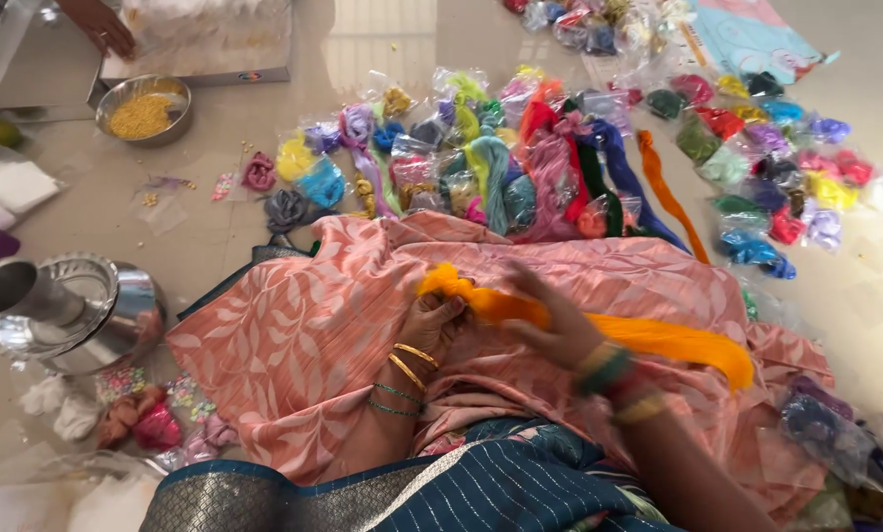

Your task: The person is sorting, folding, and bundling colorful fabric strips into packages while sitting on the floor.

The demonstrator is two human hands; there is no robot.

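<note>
Orange silk thread skein point(599, 330) lay across our lap on the peach leaf-patterned cloth point(303, 335); our left hand point(431, 323) pinched its end, our right hand point(559, 320) curled loosely over it. Loose strands could have tangled. Beyond, packets of coloured threads point(559, 158) littered the glossy tiled floor point(215, 227).

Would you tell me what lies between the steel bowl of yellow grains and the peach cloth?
In the head view, bare floor with a grey thread bundle.
</note>
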